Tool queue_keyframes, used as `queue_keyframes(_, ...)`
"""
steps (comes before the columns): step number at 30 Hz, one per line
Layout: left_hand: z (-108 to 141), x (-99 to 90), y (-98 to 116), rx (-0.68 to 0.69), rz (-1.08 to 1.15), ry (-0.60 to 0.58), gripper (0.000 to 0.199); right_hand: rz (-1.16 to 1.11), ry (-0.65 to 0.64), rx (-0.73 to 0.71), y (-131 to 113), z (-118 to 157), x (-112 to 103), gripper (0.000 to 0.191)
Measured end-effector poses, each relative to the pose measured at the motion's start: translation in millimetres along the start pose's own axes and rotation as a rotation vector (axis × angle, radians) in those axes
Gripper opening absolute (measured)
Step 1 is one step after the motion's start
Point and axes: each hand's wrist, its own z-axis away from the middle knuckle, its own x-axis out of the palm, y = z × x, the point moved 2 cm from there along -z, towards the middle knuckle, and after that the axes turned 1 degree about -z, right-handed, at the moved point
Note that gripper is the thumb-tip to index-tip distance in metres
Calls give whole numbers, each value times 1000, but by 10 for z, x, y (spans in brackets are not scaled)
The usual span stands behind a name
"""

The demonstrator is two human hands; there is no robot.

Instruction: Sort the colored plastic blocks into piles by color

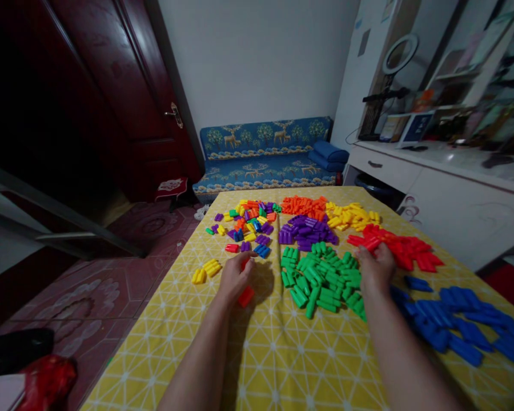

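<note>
My right hand (377, 264) is closed on a red piece (370, 244) at the near left edge of the red pile (405, 246). My left hand (236, 276) is low over the yellow cloth, fingers curled; a bit of red shows behind its fingers, and an orange-red piece (245, 296) lies just below it. Green pieces (321, 277) are heaped between my hands. Blue pieces (449, 319) spread at the right, beside my right forearm. Purple (306, 230), orange (302, 206) and yellow (351, 216) piles sit farther back. A mixed-colour pile (251, 220) is at the back left.
The table's patterned yellow cloth (175, 348) has a crease down its middle. Several yellow pieces (206, 270) lie near the left edge. Beyond the table stands a blue sofa (257, 165). A white cabinet (445, 200) is on the right, a dark red door (124, 74) at left.
</note>
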Motion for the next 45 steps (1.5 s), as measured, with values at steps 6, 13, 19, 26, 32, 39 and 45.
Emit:
queue_keyframes(6, -31, -28, -79, -87, 195, 145, 38, 29, 38, -75, -281, 263, 139, 77)
queue_keyframes(13, -37, -108, -233, -309, 595, 364, 47, 67, -762, -501, -1017, 1456, 642, 33)
queue_keyframes(19, -52, -148, -292, -391, 722, 418, 49, 418, -1290, -741, -1096, 2235, 847, 47)
queue_keyframes(26, -72, -110, -257, -383, 764, 433, 47, 543, -1162, -643, -990, 2137, 1009, 31)
queue_keyframes(32, -48, -85, -189, -329, 682, 387, 45, 486, -1075, -590, -969, 2086, 945, 42)
queue_keyframes(39, -49, -112, -194, -300, 658, 397, 48, 478, -1231, -823, -1031, 2191, 978, 19)
queue_keyframes(45, -60, -16, -197, -234, 617, 324, 44, 210, -944, -640, -1071, 2073, 912, 25)
